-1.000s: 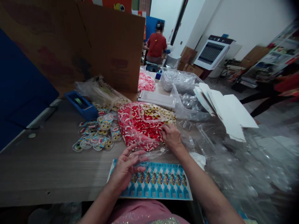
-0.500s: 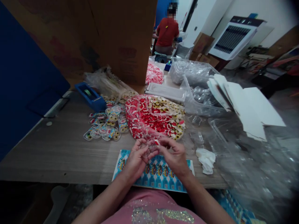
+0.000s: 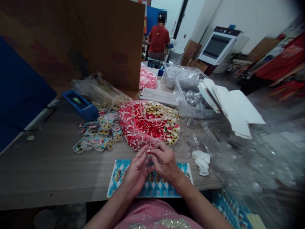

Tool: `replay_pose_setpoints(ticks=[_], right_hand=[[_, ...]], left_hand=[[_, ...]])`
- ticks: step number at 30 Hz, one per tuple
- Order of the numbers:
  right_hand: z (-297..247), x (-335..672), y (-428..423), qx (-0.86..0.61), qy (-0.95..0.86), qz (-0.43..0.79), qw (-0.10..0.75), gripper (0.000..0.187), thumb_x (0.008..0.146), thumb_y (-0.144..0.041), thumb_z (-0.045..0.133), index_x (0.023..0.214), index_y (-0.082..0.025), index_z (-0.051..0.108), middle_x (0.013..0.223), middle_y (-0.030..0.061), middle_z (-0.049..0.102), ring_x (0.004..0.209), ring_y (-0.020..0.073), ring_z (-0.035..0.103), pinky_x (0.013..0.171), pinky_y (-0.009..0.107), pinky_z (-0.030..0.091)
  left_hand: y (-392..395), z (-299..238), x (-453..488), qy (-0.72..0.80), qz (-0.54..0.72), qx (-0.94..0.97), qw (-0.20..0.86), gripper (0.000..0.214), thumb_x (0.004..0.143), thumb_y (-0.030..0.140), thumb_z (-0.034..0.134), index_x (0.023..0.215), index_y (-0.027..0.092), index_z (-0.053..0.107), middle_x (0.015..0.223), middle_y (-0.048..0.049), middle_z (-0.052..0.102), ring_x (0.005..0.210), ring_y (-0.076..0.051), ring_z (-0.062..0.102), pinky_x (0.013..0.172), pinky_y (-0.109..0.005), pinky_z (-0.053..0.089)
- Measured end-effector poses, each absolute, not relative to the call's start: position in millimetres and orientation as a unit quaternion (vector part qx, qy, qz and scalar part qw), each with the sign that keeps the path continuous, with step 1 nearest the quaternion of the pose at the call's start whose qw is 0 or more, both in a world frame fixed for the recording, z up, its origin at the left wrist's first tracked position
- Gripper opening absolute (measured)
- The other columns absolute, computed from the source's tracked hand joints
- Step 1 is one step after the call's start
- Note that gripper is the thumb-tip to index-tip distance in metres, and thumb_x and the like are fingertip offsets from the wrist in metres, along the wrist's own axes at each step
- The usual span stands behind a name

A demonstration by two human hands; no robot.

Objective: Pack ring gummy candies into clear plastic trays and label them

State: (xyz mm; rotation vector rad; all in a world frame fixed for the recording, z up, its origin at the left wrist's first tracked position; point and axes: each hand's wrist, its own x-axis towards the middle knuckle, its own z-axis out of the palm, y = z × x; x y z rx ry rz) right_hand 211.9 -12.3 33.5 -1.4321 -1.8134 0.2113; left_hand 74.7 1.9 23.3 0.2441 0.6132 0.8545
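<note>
My left hand (image 3: 135, 175) is cupped around a clear plastic shell (image 3: 149, 163), partly hidden by the fingers. My right hand (image 3: 165, 161) pinches a small red and white piece (image 3: 148, 151) right at the left fingertips, over the shell. Both hands are above a blue printed card sheet (image 3: 113, 186) at the table's front edge. Just beyond them lies a clear bag (image 3: 130, 127) spilling many red, white and yellow pieces. To its left is a pile of filled clear packs (image 3: 101, 132) with printed cards inside.
A blue tape dispenser (image 3: 81, 104) stands behind the packs. Clear bins (image 3: 197, 111) of plastic shells are at the back right, with white cards (image 3: 238, 108) on them. Crumpled tissue (image 3: 202, 162) lies right of the sheet. A person in red (image 3: 159, 38) sits far off.
My right hand has brought the red and white piece closer to the left hand's fingertips, so the hands now nearly meet. The view has turned slightly to the right.
</note>
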Motion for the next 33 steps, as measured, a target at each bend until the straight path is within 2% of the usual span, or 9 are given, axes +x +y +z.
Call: replay_pose_setpoints(ticks=[3, 6, 9, 14, 17, 22, 26, 29, 33], right_hand=[[37, 219, -9, -0.559, -0.724, 0.134, 0.382, 0.017, 0.084, -0.012, 0.055, 0.086, -0.02, 0.071, 0.085, 0.005, 0.062, 0.082, 0.0176, 0.059, 0.073, 0.031, 0.05], [43, 243, 3, -0.561, -0.698, 0.188, 0.403, 0.015, 0.086, -0.019, 0.06, 0.096, -0.022, 0.069, 0.088, 0.0031, 0.067, 0.082, 0.0163, 0.062, 0.075, 0.029, 0.05], [43, 277, 24, -0.629, -0.652, 0.111, 0.408, 0.01, 0.087, -0.023, 0.06, 0.088, -0.021, 0.07, 0.082, 0.0038, 0.068, 0.078, 0.0171, 0.062, 0.073, 0.03, 0.048], [32, 302, 55, -0.72, -0.665, -0.066, 0.186, 0.01, 0.085, -0.025, 0.062, 0.089, -0.022, 0.071, 0.089, 0.0077, 0.068, 0.091, 0.0239, 0.057, 0.077, 0.035, 0.037], [26, 299, 60, -0.721, -0.673, -0.099, 0.131, 0.01, 0.086, -0.029, 0.063, 0.085, -0.022, 0.071, 0.093, 0.0086, 0.068, 0.093, 0.0251, 0.054, 0.079, 0.037, 0.031], [22, 312, 59, -0.735, -0.634, -0.113, 0.214, 0.016, 0.09, -0.03, 0.058, 0.088, -0.023, 0.072, 0.087, 0.0051, 0.068, 0.087, 0.0206, 0.053, 0.075, 0.033, 0.027], [20, 320, 72, -0.75, -0.621, -0.147, 0.176, 0.017, 0.088, -0.034, 0.062, 0.082, -0.021, 0.072, 0.087, 0.0068, 0.068, 0.089, 0.0224, 0.051, 0.074, 0.034, 0.024], [19, 317, 79, -0.75, -0.618, -0.155, 0.18, 0.013, 0.085, -0.028, 0.063, 0.078, -0.02, 0.07, 0.087, 0.0069, 0.068, 0.089, 0.0224, 0.051, 0.075, 0.034, 0.025], [30, 299, 60, -0.707, -0.63, -0.122, 0.298, 0.012, 0.085, -0.027, 0.062, 0.077, -0.021, 0.069, 0.086, 0.0044, 0.069, 0.086, 0.0211, 0.055, 0.076, 0.034, 0.031]], left_hand=[[5, 21, 73, 0.287, 0.388, 0.123, 0.867, 0.028, 0.082, 0.019, 0.066, 0.11, 0.02, 0.065, 0.12, -0.0078, 0.065, 0.096, -0.018, 0.067, 0.08, -0.031, 0.057], [7, 24, 71, 0.299, 0.38, 0.124, 0.867, 0.026, 0.081, 0.018, 0.067, 0.107, 0.02, 0.063, 0.117, -0.0082, 0.065, 0.094, -0.02, 0.069, 0.079, -0.033, 0.058], [8, 31, 68, 0.313, 0.375, 0.128, 0.863, 0.036, 0.082, 0.02, 0.068, 0.117, 0.021, 0.059, 0.127, -0.0108, 0.061, 0.097, -0.025, 0.07, 0.074, -0.032, 0.059], [9, 37, 66, 0.319, 0.365, 0.149, 0.862, 0.045, 0.086, 0.029, 0.063, 0.13, 0.027, 0.053, 0.142, -0.0112, 0.05, 0.096, -0.027, 0.07, 0.052, -0.025, 0.055], [10, 35, 64, 0.316, 0.356, 0.155, 0.866, 0.038, 0.09, 0.036, 0.057, 0.126, 0.026, 0.057, 0.143, -0.0115, 0.049, 0.092, -0.025, 0.07, 0.045, -0.021, 0.049], [12, 32, 61, 0.319, 0.364, 0.156, 0.861, 0.039, 0.09, 0.032, 0.056, 0.129, 0.025, 0.055, 0.136, -0.0121, 0.055, 0.079, -0.02, 0.069, 0.046, -0.022, 0.048], [14, 36, 67, 0.303, 0.379, 0.14, 0.863, 0.044, 0.089, 0.026, 0.057, 0.133, 0.025, 0.051, 0.13, -0.0124, 0.058, 0.072, -0.017, 0.067, 0.052, -0.025, 0.049], [15, 37, 71, 0.282, 0.384, 0.122, 0.871, 0.046, 0.09, 0.023, 0.055, 0.135, 0.025, 0.047, 0.118, -0.0116, 0.065, 0.073, -0.018, 0.067, 0.061, -0.029, 0.052], [14, 32, 68, 0.281, 0.395, 0.095, 0.87, 0.044, 0.093, 0.02, 0.049, 0.136, 0.027, 0.042, 0.107, -0.0102, 0.068, 0.074, -0.019, 0.067, 0.066, -0.032, 0.053]])
